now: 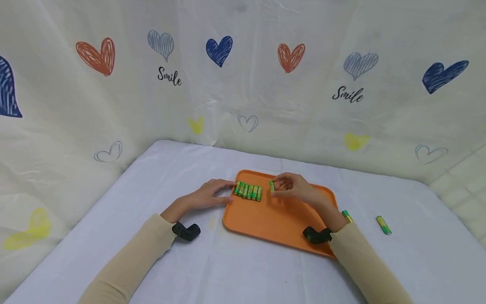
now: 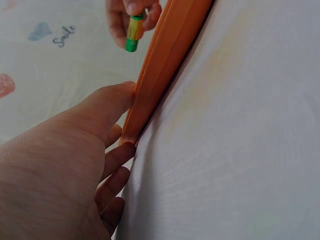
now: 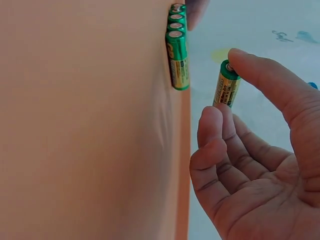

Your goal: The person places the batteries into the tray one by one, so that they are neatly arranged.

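Observation:
An orange tray (image 1: 258,223) lies on the white-covered table, with a row of several green-and-yellow batteries (image 1: 248,191) side by side near its far left corner. My right hand (image 1: 298,188) pinches one more battery (image 3: 227,85) between thumb and fingertips, over the tray and to the right of the row. In the right wrist view the thumb presses one end of this battery and the fingers sit at the other. My left hand (image 1: 209,195) rests at the tray's left edge, thumb and fingers spread apart and touching the outer rim (image 2: 145,90).
Two loose batteries lie on the table right of the tray: one (image 1: 383,225) farther out, another (image 1: 347,216) partly hidden by the right forearm. Behind the table hangs a pale curtain (image 1: 243,93) printed with hearts. Each wrist wears a black device (image 1: 186,231).

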Demonstrator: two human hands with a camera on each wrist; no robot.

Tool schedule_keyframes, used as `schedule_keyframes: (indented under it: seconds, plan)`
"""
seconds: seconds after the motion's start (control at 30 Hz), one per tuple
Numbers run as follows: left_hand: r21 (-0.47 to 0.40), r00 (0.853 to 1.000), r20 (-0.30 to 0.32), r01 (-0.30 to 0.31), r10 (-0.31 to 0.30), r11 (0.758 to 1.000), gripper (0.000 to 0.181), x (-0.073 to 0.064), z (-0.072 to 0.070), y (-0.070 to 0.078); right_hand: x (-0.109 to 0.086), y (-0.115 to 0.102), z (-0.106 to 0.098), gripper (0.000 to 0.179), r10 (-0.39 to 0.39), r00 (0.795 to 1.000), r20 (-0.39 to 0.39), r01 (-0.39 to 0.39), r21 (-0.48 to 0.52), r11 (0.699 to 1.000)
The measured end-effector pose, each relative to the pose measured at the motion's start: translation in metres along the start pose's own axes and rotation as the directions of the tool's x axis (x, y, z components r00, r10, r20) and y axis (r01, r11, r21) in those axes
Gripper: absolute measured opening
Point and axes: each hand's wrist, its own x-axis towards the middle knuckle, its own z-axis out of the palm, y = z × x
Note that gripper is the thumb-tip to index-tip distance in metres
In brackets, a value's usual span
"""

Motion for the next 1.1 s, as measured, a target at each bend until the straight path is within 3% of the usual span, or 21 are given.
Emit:
schedule_keyframes:
  seconds: [0.23, 0.63, 0.87, 1.1]
  plan:
    - [-0.008, 1.0, -0.004, 0.003, -0.003, 1.0, 0.062, -0.002, 0.003, 0.001, 0.007, 0.004, 0.008, 0.04, 0.012, 0.994, 0.109, -0.013, 0.008, 1.0]
    - [-0.017, 1.0, 0.0, 0.013, -0.013, 1.0, 0.061, -0.001, 0.001, 0.004, 0.013, 0.002, 0.017, 0.044, -0.001, 0.994, 0.111, -0.003, 0.029, 1.0]
    - [-0.017, 1.0, 0.005, 0.016, -0.016, 1.0, 0.062, -0.001, 0.0, 0.006, 0.011, -0.001, 0.017, 0.047, -0.049, 0.988, 0.147, 0.038, 0.077, 0.996]
    - [-0.005, 1.0, -0.001, 0.011, -0.011, 1.0, 0.061, -0.001, 0.001, 0.005, 0.009, -0.001, 0.016, 0.048, -0.031, 0.988, 0.15, 0.02, 0.079, 0.997]
